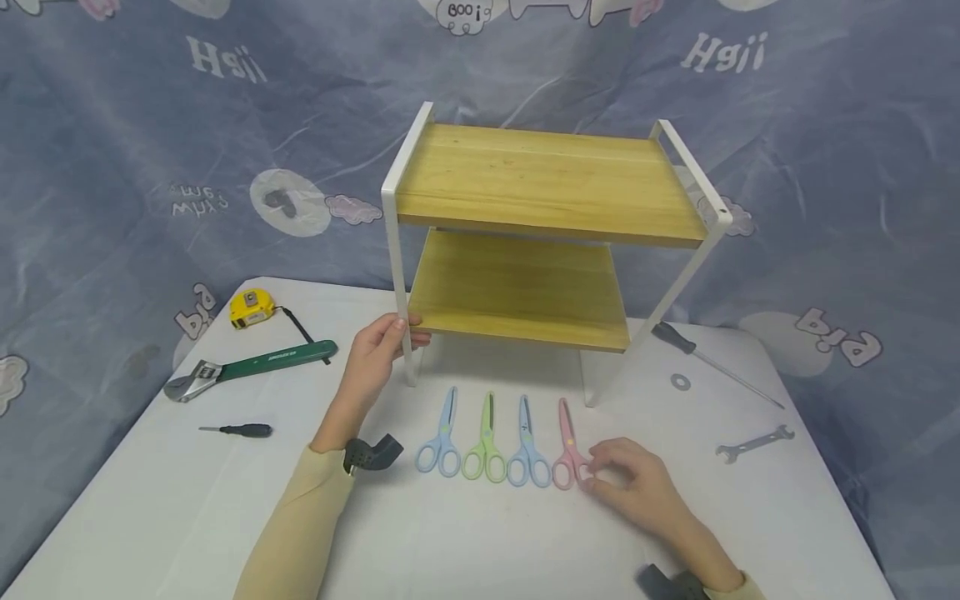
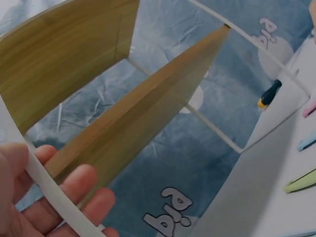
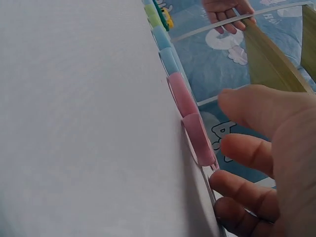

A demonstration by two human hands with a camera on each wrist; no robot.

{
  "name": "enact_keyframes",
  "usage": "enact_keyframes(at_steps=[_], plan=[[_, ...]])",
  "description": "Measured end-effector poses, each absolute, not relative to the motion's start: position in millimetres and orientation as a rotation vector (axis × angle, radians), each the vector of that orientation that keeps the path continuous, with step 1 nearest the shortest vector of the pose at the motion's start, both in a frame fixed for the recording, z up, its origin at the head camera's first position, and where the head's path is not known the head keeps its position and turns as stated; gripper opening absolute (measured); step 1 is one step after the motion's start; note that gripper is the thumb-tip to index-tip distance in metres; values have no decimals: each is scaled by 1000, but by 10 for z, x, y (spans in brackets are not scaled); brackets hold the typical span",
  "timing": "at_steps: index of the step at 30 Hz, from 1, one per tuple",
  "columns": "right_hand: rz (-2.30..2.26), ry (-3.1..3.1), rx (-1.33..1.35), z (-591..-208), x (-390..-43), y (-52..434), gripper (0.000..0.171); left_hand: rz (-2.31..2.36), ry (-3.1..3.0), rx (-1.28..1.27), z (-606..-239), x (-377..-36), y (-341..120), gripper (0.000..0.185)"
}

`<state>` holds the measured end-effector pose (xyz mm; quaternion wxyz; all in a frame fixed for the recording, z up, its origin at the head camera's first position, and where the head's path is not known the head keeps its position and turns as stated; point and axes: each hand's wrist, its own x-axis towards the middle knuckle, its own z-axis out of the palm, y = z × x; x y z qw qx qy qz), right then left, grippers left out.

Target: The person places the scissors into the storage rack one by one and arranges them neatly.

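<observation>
My left hand (image 1: 377, 346) grips the front left leg of a two-tier shelf (image 1: 551, 179) with wooden boards and a white frame. In the left wrist view the thumb lies on one side of the white leg (image 2: 47, 190), the fingers behind it beside the lower board. Beside the pink scissors (image 1: 567, 437), my right hand (image 1: 637, 487) hovers with thumb and fingers apart. Its fingertips are close to the pink handle (image 3: 198, 140); whether they touch it I cannot tell. Left of these lie blue scissors (image 1: 528, 450), green scissors (image 1: 486, 446) and more blue scissors (image 1: 441, 442), all points away.
On the left lie a yellow tape measure (image 1: 252, 307), a green-handled adjustable wrench (image 1: 255, 367) and a small screwdriver (image 1: 243, 430). Right of the shelf are a long screwdriver (image 1: 712, 362), a washer (image 1: 680, 382) and an open-ended wrench (image 1: 753, 444). A printed blue cloth (image 1: 150, 125) hangs behind.
</observation>
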<state>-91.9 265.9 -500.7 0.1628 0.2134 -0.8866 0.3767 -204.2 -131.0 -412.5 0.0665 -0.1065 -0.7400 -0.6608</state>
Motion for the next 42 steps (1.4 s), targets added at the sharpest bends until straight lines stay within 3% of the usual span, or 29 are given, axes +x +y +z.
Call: enact_keyframes(at_steps=[9,19,32,42], plan=[[766,-2624,670,-5038,-934,2648,31,-2124,-2099,-272,-4180,-2055,-1298,40],[739,-2623,693,-5019,-930,2589,26,-2089,-2130,-255,-4172,-2036,-1328,42],[889,-2501,626,-5102,-937,2659,44,-2102,-2100,-267,-4230,-2033,-1255,39],[974,-2538,528,-5030,-923,2632,31,-2073,-2060,-258,-4242,-2066,-1216,36]])
